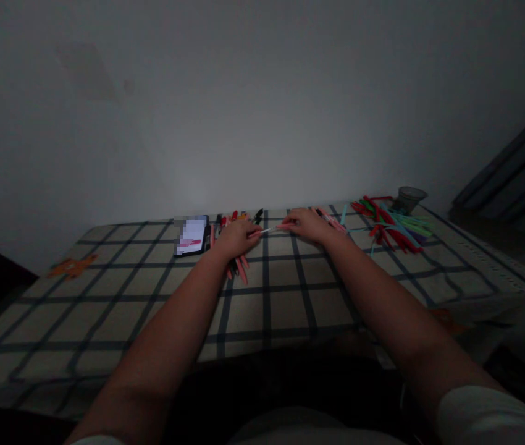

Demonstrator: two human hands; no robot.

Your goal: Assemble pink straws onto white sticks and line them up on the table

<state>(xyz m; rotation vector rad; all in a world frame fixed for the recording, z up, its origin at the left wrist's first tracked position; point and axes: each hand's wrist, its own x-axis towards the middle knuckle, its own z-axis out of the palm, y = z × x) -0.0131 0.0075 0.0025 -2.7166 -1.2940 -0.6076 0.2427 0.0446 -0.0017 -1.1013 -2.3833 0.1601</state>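
My left hand (236, 239) and my right hand (307, 224) face each other over the middle of the table. Between them runs a slim pen (269, 230), pink towards each hand and whitish in the middle. The fingers of both hands pinch it, one hand at each end. Whether its parts are joined or drawn apart is too small to tell. Several pink pens (243, 270) lie under and beside my left hand. Beyond that hand are small red and black pieces (235, 215). Pink sticks (331, 219) lie just right of my right hand.
A lit phone (192, 235) lies left of the pens. At the right is a pile of red, green, blue and purple strips (390, 227), with a dark translucent cup (409, 199) behind it. A checked cloth (151, 296) covers the table, which meets a wall (262, 105).
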